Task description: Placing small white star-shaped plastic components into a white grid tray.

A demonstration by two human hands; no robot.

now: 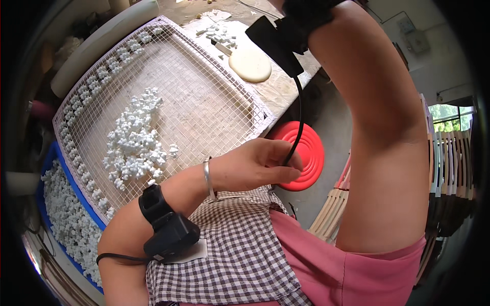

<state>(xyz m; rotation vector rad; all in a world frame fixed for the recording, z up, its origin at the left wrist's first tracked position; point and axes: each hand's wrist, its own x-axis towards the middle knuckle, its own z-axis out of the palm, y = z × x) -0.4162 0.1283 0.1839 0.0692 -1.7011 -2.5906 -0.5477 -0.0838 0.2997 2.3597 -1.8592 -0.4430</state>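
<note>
My left hand (260, 164) is closed, thumb and fingers pinching a thin black cable (301, 107). That cable runs up to a black strapped-on device (278, 43) at my right wrist. My right arm (377, 112) is raised toward the upper edge, its hand beyond the picture. Left of my left hand lies a white mesh tray (206, 127), with a heap of small knobbly white pieces (133, 140) on it. More such pieces stand in rows along the tray's left side. Another black device (171, 235) is strapped on my left forearm, above a metal bracelet (207, 177).
A blue crate (60, 150) full of white pieces stands at the left. A round cream disc (250, 65) and loose white pieces (219, 34) lie on the far table. Below its edge is a red round stool (309, 153). Wooden slats (329, 214) are at the right.
</note>
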